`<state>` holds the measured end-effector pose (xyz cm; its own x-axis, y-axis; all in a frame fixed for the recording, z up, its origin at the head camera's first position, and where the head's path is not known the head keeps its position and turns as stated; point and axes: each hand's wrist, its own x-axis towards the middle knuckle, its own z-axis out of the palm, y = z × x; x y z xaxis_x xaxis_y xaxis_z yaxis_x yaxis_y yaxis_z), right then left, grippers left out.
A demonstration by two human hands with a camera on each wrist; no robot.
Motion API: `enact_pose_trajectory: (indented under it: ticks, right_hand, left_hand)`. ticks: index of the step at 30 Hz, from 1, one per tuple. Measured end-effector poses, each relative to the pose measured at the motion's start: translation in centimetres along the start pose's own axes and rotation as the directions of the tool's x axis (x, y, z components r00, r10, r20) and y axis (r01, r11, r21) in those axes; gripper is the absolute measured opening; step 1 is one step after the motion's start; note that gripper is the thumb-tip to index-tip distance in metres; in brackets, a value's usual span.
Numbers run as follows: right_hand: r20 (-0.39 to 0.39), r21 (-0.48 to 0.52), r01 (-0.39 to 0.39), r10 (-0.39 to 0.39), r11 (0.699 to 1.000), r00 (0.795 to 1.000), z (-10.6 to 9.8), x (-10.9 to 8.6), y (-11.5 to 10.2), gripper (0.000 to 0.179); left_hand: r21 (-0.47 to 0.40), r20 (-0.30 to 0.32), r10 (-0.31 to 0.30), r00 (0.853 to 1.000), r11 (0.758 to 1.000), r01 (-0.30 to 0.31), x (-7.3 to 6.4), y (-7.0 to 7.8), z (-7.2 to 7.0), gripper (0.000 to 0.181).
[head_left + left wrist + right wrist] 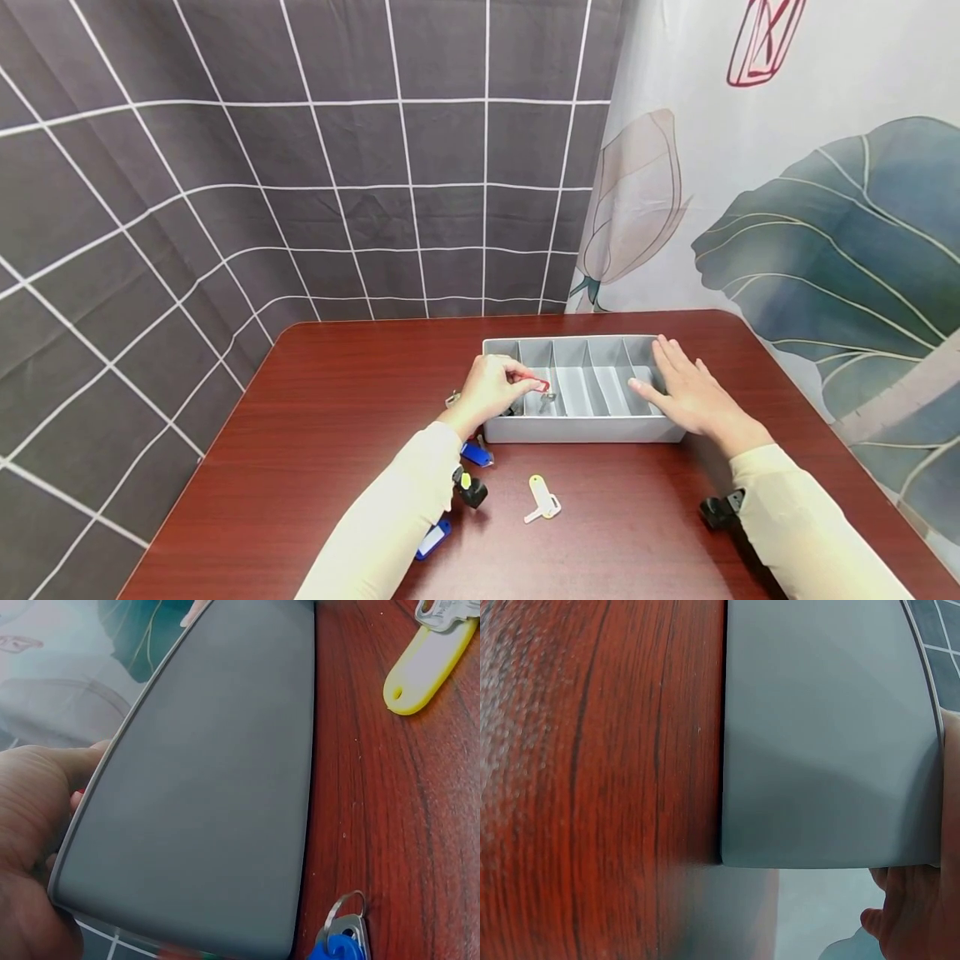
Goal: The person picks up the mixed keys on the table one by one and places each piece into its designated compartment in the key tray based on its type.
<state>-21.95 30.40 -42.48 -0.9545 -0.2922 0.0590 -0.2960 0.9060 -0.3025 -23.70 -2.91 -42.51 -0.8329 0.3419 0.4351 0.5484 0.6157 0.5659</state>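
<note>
A grey divided tray [585, 430] lies near the back of the table, its narrow compartments side by side. My left hand [489, 388] reaches over its left end and pinches a red key tag [542, 384]. From that tag a metal key [548, 398] hangs over a compartment toward the left; whether it touches the bottom, I cannot tell. My right hand [692, 393] rests at the tray's right end, fingers extended and thumb over the rim. In the left wrist view the tray's wall hides the tag almost wholly.
A yellow key tag [537, 487] with its key lies in front of the tray. Two blue key tags, one by the tray's front left corner [476, 454] and another blue tag [432, 539] beside the left sleeve, lie on the red-brown table [337, 400]. Some metal [452, 399] shows behind the left wrist.
</note>
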Motion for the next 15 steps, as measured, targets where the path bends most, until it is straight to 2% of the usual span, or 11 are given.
enact_pose_trajectory:
  ticks: [15]
  right_hand:
    - [-0.005, 0.000, 0.000, 0.000, 1.000, 1.000, -0.01, -0.01, 0.03, 0.096]
  left_hand:
    - [-0.017, -0.002, 0.055, 0.998, 0.998, -0.055, -0.16, -0.08, -0.01, 0.011]
